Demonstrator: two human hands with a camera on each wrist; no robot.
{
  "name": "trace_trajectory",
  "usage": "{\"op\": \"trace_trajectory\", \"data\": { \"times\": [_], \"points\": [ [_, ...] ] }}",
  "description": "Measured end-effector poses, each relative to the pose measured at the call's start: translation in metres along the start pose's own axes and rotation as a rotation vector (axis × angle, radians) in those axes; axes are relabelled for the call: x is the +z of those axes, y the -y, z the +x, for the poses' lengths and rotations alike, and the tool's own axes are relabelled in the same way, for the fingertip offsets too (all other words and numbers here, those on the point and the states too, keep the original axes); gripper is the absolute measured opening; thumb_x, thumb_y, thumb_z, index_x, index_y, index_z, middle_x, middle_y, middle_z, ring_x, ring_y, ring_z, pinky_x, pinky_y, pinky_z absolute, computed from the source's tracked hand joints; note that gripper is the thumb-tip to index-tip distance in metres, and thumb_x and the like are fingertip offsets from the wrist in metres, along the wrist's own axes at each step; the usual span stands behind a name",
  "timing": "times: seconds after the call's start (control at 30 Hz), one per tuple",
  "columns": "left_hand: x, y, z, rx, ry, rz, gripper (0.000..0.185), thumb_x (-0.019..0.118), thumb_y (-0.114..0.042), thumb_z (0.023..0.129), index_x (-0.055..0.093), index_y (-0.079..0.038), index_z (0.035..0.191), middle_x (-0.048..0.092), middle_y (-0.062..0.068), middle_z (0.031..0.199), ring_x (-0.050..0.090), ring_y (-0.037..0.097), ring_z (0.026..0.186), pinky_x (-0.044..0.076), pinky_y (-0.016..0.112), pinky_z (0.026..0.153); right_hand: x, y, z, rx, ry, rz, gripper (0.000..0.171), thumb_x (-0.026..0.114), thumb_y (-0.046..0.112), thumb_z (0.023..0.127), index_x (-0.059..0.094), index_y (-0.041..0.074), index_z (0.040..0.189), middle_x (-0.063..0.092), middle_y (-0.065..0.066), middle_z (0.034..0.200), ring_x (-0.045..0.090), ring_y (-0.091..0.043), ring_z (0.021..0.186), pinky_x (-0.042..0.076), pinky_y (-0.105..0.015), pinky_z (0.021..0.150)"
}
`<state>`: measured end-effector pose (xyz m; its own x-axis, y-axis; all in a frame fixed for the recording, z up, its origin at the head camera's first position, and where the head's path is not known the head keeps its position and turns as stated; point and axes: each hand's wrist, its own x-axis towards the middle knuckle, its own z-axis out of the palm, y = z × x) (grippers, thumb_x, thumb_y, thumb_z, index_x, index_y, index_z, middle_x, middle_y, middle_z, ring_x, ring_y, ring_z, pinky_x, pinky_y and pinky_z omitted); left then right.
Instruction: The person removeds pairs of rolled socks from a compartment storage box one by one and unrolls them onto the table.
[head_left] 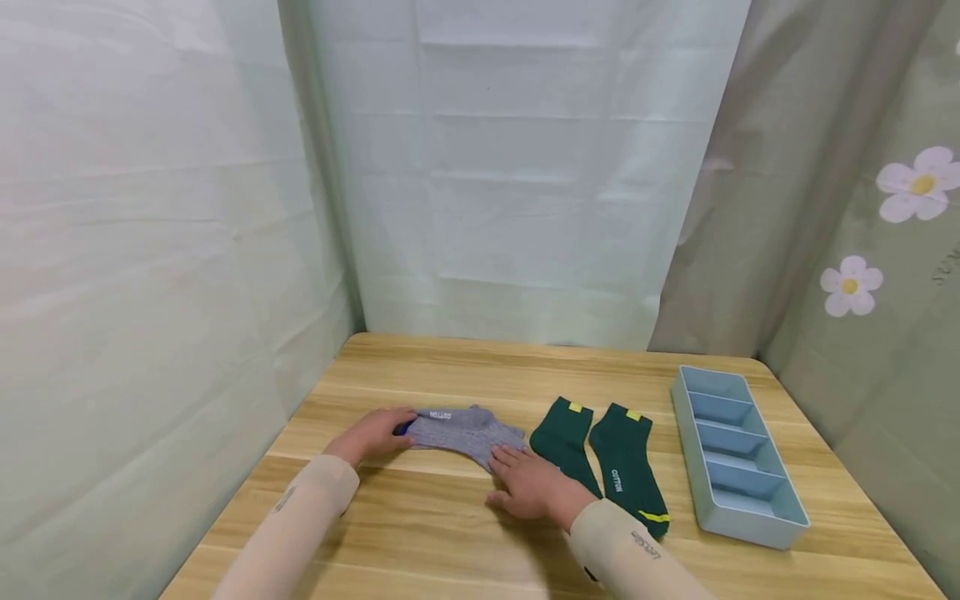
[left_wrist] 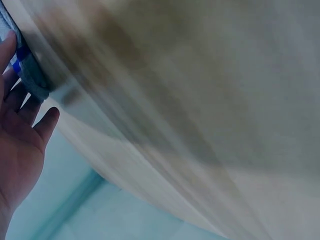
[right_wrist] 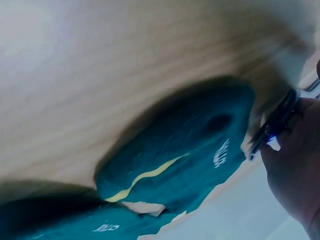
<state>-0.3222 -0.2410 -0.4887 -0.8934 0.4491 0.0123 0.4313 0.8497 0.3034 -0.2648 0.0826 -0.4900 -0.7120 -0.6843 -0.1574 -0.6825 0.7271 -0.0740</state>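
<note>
Pale cloth curtains are hung around a wooden table [head_left: 420, 542] in the head view, and one curtain at the right is printed with flowers. A grey sock [head_left: 467, 431] is laid flat on the wood between the two hands. The left hand [head_left: 372, 434] is rested on the cuff end of this sock, with the fingers held together and nearly straight over the fabric. The right hand [head_left: 530, 483] is placed flat on the toe end, with the fingers slightly spread and straight; nothing is pinched by them. Just beyond the right fingers two green socks [head_left: 600, 458] are laid side by side, each marked with a small yellow tab. Well apart from the fingers, further to the right, a light blue divided tray [head_left: 738, 458] is set along the table edge.

Blurred wood is shown in most of the left wrist view. The left hand [left_wrist: 20, 145] is seen at the left border, its fingers [left_wrist: 47, 125] straight and a little apart, and the grey sock [left_wrist: 32, 75] is touched by the fingertips.

Blurred wood is also seen in the right wrist view. One green sock [right_wrist: 185, 155] with a yellow line is found just beside the right hand [right_wrist: 295, 160]. How the fingers lie cannot be told here, because only the edge of the hand is visible.
</note>
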Motion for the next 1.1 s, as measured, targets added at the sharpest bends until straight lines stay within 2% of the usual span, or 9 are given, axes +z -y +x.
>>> {"op": "trace_trajectory", "data": {
  "times": [0.13, 0.23, 0.43, 0.67, 0.83, 0.97, 1.1],
  "points": [
    [0.001, -0.001, -0.008, -0.032, -0.014, -0.011, 0.05, 0.072, -0.021, 0.092, 0.059, 0.004, 0.133, 0.056, 0.025, 0.135, 0.052, 0.045, 0.124, 0.04, 0.054, 0.104, 0.004, -0.01, 0.005, 0.015, 0.006, -0.013, 0.065, 0.045, 0.055, 0.101, 0.041, 0.016, 0.153, 0.032, -0.001, 0.159, 0.025, -0.019, 0.147, 0.019, -0.048, 0.118],
    [0.001, -0.002, -0.014, -0.057, -0.013, -0.026, 0.05, 0.071, -0.022, 0.093, 0.058, 0.004, 0.134, 0.056, 0.025, 0.135, 0.052, 0.045, 0.124, 0.04, 0.055, 0.105, 0.003, -0.015, 0.007, 0.023, 0.008, -0.011, 0.06, 0.045, 0.052, 0.102, 0.04, 0.019, 0.153, 0.031, 0.001, 0.16, 0.025, -0.019, 0.148, 0.016, -0.051, 0.119],
    [0.001, -0.001, -0.023, -0.014, -0.039, 0.004, 0.05, 0.071, -0.022, 0.092, 0.059, 0.007, 0.131, 0.056, 0.027, 0.135, 0.053, 0.046, 0.122, 0.041, 0.055, 0.103, -0.004, -0.02, 0.013, 0.034, 0.02, -0.003, 0.05, 0.042, 0.044, 0.105, 0.045, 0.024, 0.151, 0.034, 0.003, 0.159, 0.027, -0.019, 0.147, 0.017, -0.052, 0.118],
    [0.006, -0.003, -0.026, -0.042, -0.05, 0.003, 0.051, 0.07, -0.025, 0.093, 0.058, 0.006, 0.132, 0.052, 0.026, 0.14, 0.052, 0.047, 0.123, 0.04, 0.055, 0.104, -0.01, -0.025, 0.02, 0.077, 0.014, -0.037, 0.045, 0.038, 0.041, 0.107, 0.047, 0.026, 0.149, 0.035, 0.001, 0.158, 0.026, -0.021, 0.147, 0.017, -0.055, 0.117],
    [0.009, -0.006, -0.032, -0.056, -0.078, 0.003, 0.052, 0.07, -0.026, 0.093, 0.059, 0.007, 0.131, 0.054, 0.027, 0.137, 0.054, 0.046, 0.121, 0.041, 0.055, 0.103, -0.011, -0.027, 0.024, 0.104, 0.007, -0.076, 0.047, 0.037, 0.043, 0.107, 0.046, 0.027, 0.15, 0.033, -0.001, 0.159, 0.025, -0.022, 0.148, 0.016, -0.057, 0.117],
    [0.009, -0.01, -0.034, -0.053, -0.075, -0.008, 0.053, 0.071, -0.027, 0.092, 0.06, 0.009, 0.129, 0.055, 0.028, 0.135, 0.055, 0.046, 0.12, 0.042, 0.055, 0.102, -0.01, -0.026, 0.024, 0.129, 0.0, -0.113, 0.048, 0.039, 0.044, 0.106, 0.044, 0.027, 0.151, 0.032, -0.004, 0.16, 0.025, -0.023, 0.148, 0.017, -0.058, 0.117],
    [0.01, -0.01, -0.034, -0.063, -0.066, -0.008, 0.053, 0.072, -0.03, 0.091, 0.062, 0.008, 0.127, 0.058, 0.026, 0.132, 0.056, 0.044, 0.119, 0.043, 0.053, 0.102, -0.01, -0.02, 0.025, 0.152, -0.013, -0.093, 0.049, 0.041, 0.042, 0.106, 0.045, 0.023, 0.151, 0.031, -0.007, 0.16, 0.025, -0.026, 0.148, 0.018, -0.058, 0.116]
  ]
}}
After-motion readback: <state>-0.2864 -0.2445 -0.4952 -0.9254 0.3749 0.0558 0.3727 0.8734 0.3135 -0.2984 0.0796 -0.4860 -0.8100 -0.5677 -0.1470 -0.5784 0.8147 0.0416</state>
